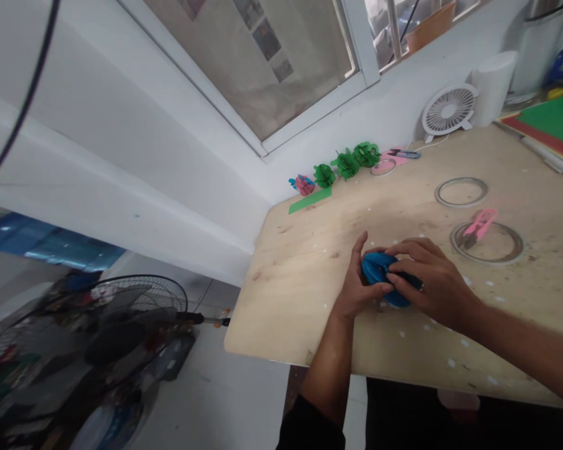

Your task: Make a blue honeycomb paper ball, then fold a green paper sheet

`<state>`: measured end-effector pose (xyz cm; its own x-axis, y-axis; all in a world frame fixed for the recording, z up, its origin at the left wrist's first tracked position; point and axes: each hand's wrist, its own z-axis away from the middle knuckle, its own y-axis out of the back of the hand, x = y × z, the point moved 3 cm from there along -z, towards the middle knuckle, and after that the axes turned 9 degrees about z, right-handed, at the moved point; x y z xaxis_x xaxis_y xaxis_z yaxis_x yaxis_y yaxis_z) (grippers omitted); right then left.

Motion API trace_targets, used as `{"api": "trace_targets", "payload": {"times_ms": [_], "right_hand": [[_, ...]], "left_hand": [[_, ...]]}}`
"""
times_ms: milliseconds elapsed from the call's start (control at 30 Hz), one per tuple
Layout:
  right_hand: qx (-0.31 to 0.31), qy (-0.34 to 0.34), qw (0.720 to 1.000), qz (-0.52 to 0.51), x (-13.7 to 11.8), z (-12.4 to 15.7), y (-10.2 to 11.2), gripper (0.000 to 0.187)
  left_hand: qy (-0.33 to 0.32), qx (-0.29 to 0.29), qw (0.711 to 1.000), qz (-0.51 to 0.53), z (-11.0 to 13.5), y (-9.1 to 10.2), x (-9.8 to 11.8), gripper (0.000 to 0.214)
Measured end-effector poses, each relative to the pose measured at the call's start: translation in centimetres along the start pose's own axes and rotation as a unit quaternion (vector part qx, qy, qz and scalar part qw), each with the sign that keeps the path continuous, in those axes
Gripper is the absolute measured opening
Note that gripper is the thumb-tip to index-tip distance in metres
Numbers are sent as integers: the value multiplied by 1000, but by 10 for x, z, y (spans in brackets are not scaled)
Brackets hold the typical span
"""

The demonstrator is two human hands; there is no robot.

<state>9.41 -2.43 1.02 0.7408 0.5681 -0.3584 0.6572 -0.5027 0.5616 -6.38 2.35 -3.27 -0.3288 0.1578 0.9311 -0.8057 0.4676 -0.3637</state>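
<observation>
Both hands are around a blue paper flower (376, 267), just above the front part of the wooden table (304, 281). My left hand (360, 284) grips it from the left, thumb along its near side and a finger raised behind it. From the right, my right hand (425, 275) presses its fingers into the folds, covering part of the blue layers. To the right of the hands, pink thread snips (479, 228) rest across a metal ring (520, 240).
Green paper flowers (347, 164) and a pink and blue one (304, 184) line the wall, by a green strip (309, 200). Further right are another ring (460, 181), blue snips (406, 154), a small white fan (450, 109) and coloured paper (553, 125). A black fan (141, 300) stands left.
</observation>
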Motion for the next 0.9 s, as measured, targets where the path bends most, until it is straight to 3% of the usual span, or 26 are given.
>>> {"api": "trace_targets", "payload": {"times_ms": [667, 900], "right_hand": [[-21, -65, 997, -46, 14, 3, -6, 15], [-15, -58, 998, -11, 15, 4, -5, 13]], "left_hand": [[-6, -12, 1000, -20, -1, -3, 4, 116], [-20, -29, 999, -20, -2, -3, 0, 115]]}}
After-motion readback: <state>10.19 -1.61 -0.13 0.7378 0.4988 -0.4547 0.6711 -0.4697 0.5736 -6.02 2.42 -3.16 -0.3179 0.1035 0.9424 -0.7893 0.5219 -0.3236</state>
